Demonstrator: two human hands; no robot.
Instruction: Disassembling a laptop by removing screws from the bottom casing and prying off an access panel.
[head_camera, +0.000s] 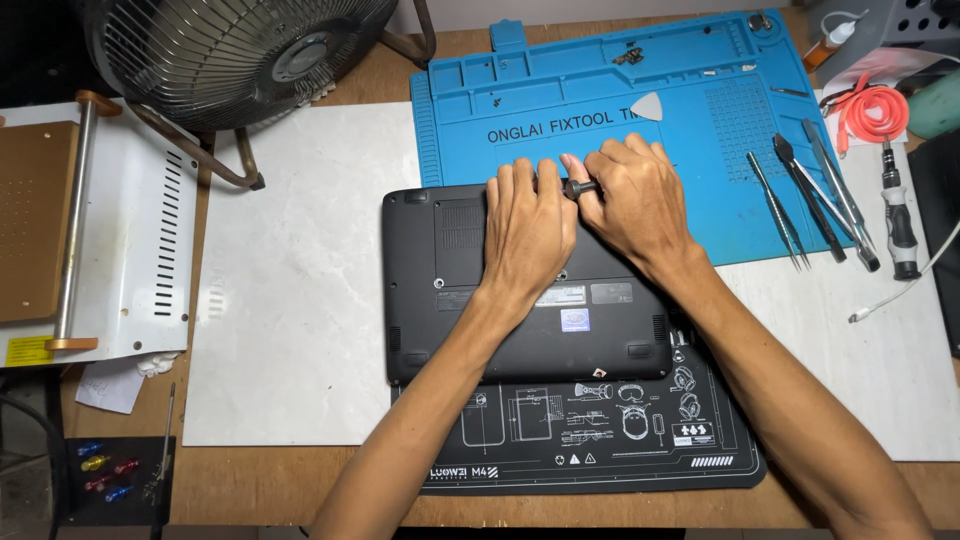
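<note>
pinching a small screwdriver (580, 187), the right hand (632, 198) is working its tip at the far edge of the upturned black laptop (460, 290). fingers flat and spread, the left hand (527, 232) is pressing on the laptop's base, seemingly steadying it. it is lying partly on a blue repair mat (560, 110) and a black mat (600, 440), tweezers (780, 210) within reach at right.
</note>
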